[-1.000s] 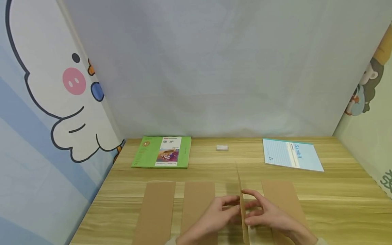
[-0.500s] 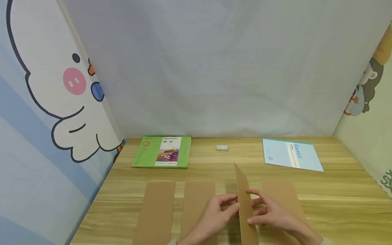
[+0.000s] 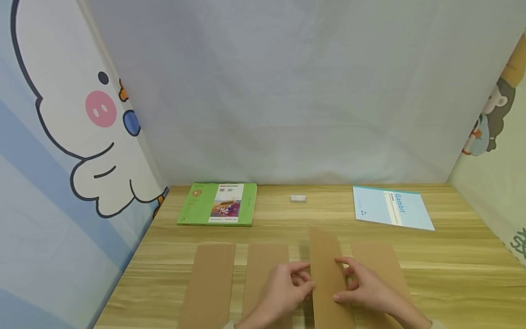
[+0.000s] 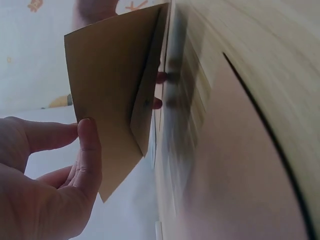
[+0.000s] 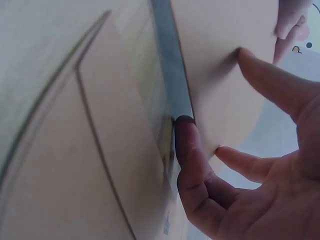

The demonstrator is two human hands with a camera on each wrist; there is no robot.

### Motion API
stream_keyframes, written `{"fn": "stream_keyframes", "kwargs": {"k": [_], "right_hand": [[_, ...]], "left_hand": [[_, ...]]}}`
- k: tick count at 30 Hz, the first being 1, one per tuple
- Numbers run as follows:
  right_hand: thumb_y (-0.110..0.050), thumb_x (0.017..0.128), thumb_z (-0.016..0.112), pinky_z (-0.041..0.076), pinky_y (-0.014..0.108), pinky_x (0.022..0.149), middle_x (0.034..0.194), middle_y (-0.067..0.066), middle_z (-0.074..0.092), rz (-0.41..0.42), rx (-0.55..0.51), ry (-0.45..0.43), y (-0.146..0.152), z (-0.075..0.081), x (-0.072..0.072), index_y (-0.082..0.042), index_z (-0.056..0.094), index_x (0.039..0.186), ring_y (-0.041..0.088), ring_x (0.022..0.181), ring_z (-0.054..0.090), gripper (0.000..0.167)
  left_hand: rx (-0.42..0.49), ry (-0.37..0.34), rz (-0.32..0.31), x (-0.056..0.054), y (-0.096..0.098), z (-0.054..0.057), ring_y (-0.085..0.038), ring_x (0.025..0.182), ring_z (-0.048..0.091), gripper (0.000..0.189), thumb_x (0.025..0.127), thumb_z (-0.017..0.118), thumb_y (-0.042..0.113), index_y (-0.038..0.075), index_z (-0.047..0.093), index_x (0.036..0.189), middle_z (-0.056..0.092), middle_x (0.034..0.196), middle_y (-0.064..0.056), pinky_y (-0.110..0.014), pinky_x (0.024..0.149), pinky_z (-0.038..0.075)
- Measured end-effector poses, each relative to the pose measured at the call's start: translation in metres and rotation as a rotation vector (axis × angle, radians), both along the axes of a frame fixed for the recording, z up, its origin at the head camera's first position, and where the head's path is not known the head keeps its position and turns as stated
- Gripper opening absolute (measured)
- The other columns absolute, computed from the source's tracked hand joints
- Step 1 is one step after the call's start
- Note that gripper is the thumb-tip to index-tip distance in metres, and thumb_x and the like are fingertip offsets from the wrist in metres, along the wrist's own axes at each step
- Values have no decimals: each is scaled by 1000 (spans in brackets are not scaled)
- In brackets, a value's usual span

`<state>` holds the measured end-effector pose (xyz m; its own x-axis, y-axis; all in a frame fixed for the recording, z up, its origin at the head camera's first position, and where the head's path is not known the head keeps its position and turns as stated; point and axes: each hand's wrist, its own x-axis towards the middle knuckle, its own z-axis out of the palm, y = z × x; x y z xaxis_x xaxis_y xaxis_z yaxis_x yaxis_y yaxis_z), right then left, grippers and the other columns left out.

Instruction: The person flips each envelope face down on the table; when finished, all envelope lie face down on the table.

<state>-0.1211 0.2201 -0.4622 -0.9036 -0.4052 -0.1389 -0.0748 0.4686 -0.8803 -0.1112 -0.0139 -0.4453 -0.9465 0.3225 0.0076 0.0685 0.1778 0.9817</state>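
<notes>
Left hand [image 3: 283, 289], right hand [image 3: 365, 287], both pinching 1 brown card [image 3: 326, 274], near end cut off

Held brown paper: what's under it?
Left wrist view: wooden tabletop and fingertips of the right hand below the held brown paper. Head view: the paper covers whatever lies directly behind it.

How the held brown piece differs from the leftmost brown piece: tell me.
The held piece is tilted up; the leftmost piece lies flat on the table. The left hand and right hand grip the held piece; neither touches the leftmost piece. Both are brown.
</notes>
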Motion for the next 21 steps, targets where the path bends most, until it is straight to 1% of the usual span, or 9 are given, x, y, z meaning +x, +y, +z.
{"fn": "stream_keyframes", "kwargs": {"k": [2,5,10,15,18,20,21], "right_hand": [[-20,71,85,52,31,59,111,24,50,-19,21,5,-1,1,1,6,35,139,21,75,64,89],[-18,69,86,53,32,59,110,23,51,-43,53,15,-2,3,2,6,37,137,22,76,65,87],[-14,67,86,52,31,58,105,20,53,-65,106,37,-3,5,3,7,42,134,20,72,64,83],[-18,64,88,48,29,55,102,16,55,-103,175,48,-5,5,3,5,48,131,16,66,58,81],[-18,63,88,47,29,53,100,13,56,-112,206,66,-6,4,3,4,50,129,15,62,55,79],[-18,63,89,45,28,52,98,11,56,-114,227,77,-7,3,3,4,51,128,15,59,52,79],[-19,62,89,44,28,52,97,10,56,-116,241,86,-8,2,3,4,51,128,14,58,51,79]], "left_hand": [[-66,29,9,0,-1,-2,-7,63,61,41,79,73,-4,-8,61,118,64,78,5,-22,54,52],[-121,56,15,-1,-3,-4,-5,62,60,40,78,73,-3,-9,62,117,64,76,7,-20,53,50],[-161,84,12,-2,-4,-8,-3,60,58,38,78,72,-5,-11,63,114,63,73,7,-19,53,50],[-191,124,-9,-2,-7,-11,-1,57,57,37,75,71,-7,-12,64,111,62,70,6,-18,52,49],[-208,122,-31,-3,-10,-13,-1,56,56,37,74,72,-7,-13,63,110,62,68,6,-19,52,49],[-240,123,-40,-2,-12,-15,-1,56,55,38,73,73,-5,-13,64,109,60,67,8,-18,53,48],[-253,113,-47,-2,-13,-16,-1,55,55,39,74,74,-5,-13,63,110,59,67,9,-18,52,47]]}}
